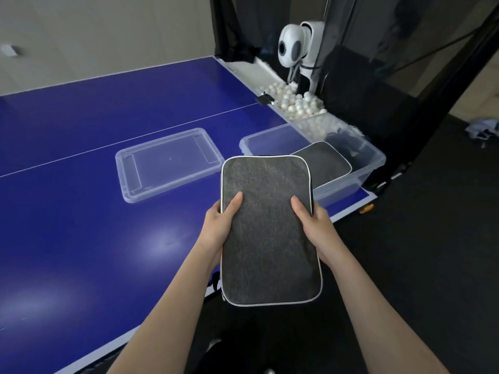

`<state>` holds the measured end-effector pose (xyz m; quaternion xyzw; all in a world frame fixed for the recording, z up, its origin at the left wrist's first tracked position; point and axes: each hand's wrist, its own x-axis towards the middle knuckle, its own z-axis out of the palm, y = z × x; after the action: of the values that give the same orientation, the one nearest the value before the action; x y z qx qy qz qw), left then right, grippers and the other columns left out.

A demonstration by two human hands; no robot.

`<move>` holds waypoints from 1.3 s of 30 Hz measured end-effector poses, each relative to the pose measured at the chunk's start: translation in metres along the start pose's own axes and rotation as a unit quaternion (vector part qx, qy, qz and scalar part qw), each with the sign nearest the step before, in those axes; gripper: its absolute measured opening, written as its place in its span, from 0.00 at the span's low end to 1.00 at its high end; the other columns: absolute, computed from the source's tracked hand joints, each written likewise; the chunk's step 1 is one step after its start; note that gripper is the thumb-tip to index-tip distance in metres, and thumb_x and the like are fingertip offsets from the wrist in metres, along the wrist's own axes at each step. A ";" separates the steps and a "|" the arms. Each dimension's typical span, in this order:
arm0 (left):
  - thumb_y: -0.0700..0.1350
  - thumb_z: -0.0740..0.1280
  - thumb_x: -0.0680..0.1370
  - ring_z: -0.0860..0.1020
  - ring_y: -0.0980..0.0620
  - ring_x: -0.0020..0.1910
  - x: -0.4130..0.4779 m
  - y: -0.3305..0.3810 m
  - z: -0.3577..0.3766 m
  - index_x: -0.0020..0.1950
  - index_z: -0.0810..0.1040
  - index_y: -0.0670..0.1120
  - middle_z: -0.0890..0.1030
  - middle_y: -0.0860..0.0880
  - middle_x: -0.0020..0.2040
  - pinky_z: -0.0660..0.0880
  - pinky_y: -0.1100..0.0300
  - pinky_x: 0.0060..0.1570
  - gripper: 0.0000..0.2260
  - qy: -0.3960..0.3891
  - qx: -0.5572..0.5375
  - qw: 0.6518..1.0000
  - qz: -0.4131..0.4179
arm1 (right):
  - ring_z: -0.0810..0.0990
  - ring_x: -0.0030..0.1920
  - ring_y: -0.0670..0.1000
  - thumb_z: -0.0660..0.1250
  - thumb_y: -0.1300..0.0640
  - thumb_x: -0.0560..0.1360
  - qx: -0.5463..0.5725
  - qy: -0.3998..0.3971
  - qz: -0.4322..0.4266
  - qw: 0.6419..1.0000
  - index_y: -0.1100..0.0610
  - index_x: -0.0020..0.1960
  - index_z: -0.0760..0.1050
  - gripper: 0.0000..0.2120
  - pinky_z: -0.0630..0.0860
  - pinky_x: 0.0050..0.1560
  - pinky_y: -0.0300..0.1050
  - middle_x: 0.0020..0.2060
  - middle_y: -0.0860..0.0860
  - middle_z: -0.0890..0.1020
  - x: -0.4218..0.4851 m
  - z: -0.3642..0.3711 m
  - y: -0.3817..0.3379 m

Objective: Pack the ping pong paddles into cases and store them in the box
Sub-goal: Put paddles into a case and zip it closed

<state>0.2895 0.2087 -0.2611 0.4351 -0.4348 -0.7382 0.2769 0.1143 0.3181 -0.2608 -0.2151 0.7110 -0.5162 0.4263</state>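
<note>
Grey paddle case (270, 230), white piping, held over table (81, 211) near edge, left hand (218, 225) and right hand (316, 225) pinching its long sides, thumbs on top, fingers hidden beneath, second case (324, 157) inside clear box (375, 163).

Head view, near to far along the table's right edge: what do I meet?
Held grey case → clear box with a second case inside → white balls → ball machine.
</note>
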 end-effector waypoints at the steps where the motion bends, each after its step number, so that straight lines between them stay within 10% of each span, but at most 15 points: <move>1: 0.57 0.73 0.71 0.85 0.49 0.45 0.003 0.000 0.008 0.54 0.77 0.47 0.86 0.48 0.46 0.81 0.57 0.35 0.19 -0.001 -0.002 1.000 0.002 | 0.76 0.55 0.48 0.64 0.34 0.70 0.001 0.001 -0.001 1.000 0.50 0.71 0.65 0.34 0.75 0.52 0.46 0.59 0.47 0.75 0.004 -0.007 -0.001; 22: 0.60 0.75 0.66 0.85 0.48 0.46 0.170 0.036 0.124 0.59 0.76 0.47 0.86 0.48 0.48 0.82 0.53 0.38 0.28 0.020 -0.093 0.995 -0.019 | 0.77 0.52 0.43 0.66 0.31 0.66 -0.038 -0.052 0.000 0.998 0.39 0.57 0.69 0.23 0.73 0.42 0.40 0.51 0.40 0.78 0.180 -0.109 -0.091; 26: 0.59 0.74 0.68 0.84 0.45 0.50 0.188 0.041 0.137 0.61 0.76 0.47 0.85 0.47 0.52 0.80 0.43 0.49 0.26 0.104 -0.173 0.980 0.001 | 0.79 0.55 0.45 0.65 0.29 0.61 -0.028 -0.059 0.019 0.998 0.41 0.56 0.75 0.28 0.74 0.47 0.41 0.55 0.43 0.80 0.201 -0.133 -0.091; 32: 0.60 0.70 0.73 0.83 0.49 0.50 0.205 0.039 0.176 0.58 0.75 0.51 0.83 0.51 0.53 0.81 0.49 0.47 0.19 0.276 -0.294 0.914 0.054 | 0.80 0.59 0.57 0.69 0.38 0.64 0.288 -0.043 0.077 0.953 0.53 0.66 0.74 0.34 0.74 0.60 0.59 0.59 0.55 0.82 0.222 -0.118 -0.073; 39: 0.61 0.70 0.72 0.82 0.52 0.51 0.215 0.027 0.224 0.64 0.73 0.52 0.82 0.53 0.56 0.80 0.50 0.50 0.24 0.343 -0.315 0.882 0.066 | 0.85 0.47 0.49 0.76 0.48 0.67 0.269 -0.004 0.082 0.960 0.51 0.61 0.77 0.24 0.82 0.37 0.46 0.51 0.47 0.85 0.252 -0.114 -0.073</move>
<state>-0.0083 0.1166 -0.2695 0.5217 -0.0846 -0.6207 0.5792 -0.1274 0.1654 -0.2787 -0.0353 0.5597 -0.6506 0.5121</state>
